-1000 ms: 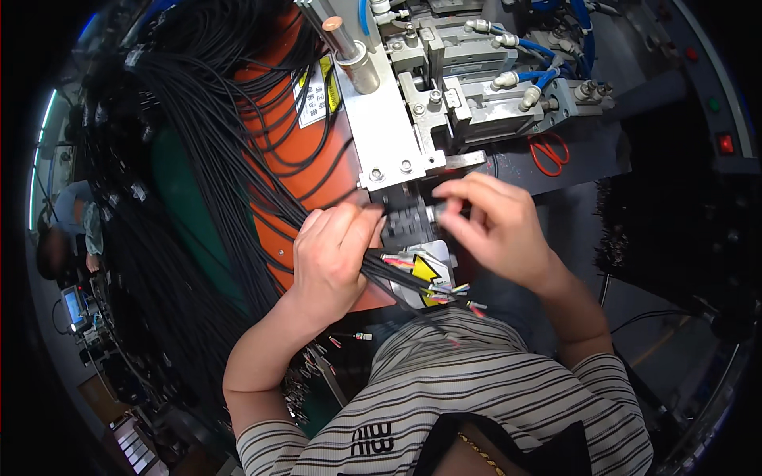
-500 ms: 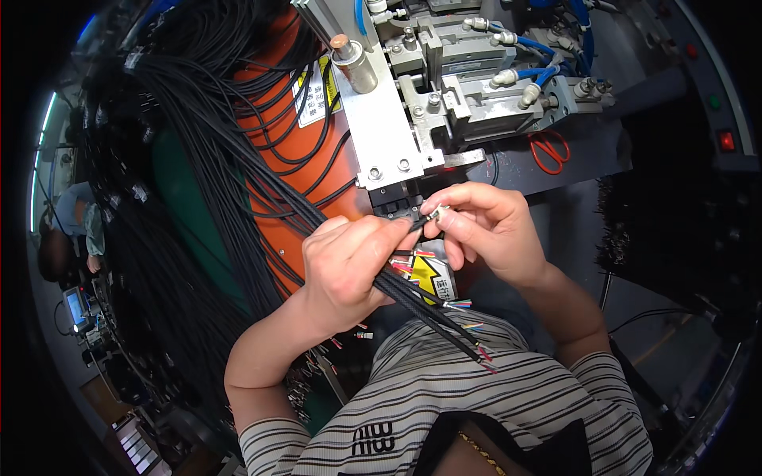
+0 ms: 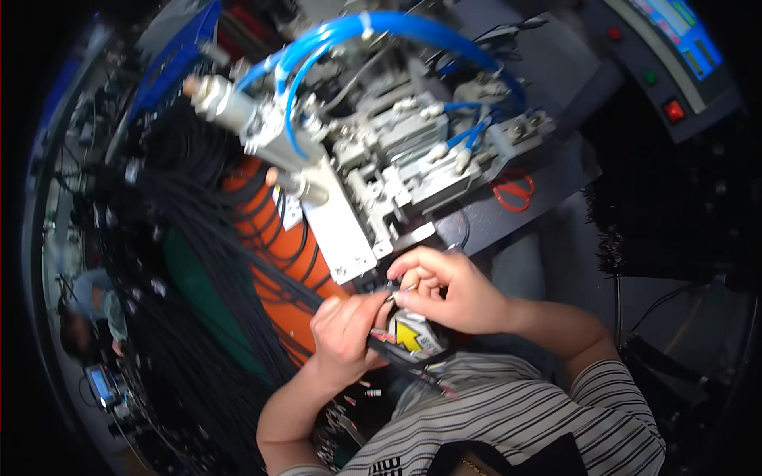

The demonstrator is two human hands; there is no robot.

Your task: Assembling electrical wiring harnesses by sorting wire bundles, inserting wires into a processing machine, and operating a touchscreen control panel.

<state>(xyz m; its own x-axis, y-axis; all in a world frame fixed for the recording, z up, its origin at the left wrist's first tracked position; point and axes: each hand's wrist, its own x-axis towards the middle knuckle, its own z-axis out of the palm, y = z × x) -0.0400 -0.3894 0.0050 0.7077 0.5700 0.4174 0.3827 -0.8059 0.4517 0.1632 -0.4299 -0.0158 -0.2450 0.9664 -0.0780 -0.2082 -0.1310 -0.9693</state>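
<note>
My left hand (image 3: 343,332) is closed around several black cables (image 3: 406,366), whose ends with coloured wires hang toward my striped shirt. Motion blurs those wire ends. Just to the right, the thumb and fingers of my right hand (image 3: 454,295) pinch a small pale piece (image 3: 396,297) at a cable's tip. The fingertips of both hands nearly meet there, in front of the machine's metal plate (image 3: 337,230). Blur and fingers hide what the pale piece is.
A metal machine (image 3: 397,170) with blue air hoses (image 3: 413,22) stands ahead. Long black cables (image 3: 214,238) cross an orange surface (image 3: 279,274) at left. Red-handled scissors (image 3: 514,193) lie on the grey table (image 3: 548,178). A control panel (image 3: 659,75) is far right. Another person (image 3: 95,297) is at far left.
The view has swung, bringing more of the machine and the panel's screen into sight. Both hands appear lower in the picture, still together at the cable tip, with the grip apparently unchanged.
</note>
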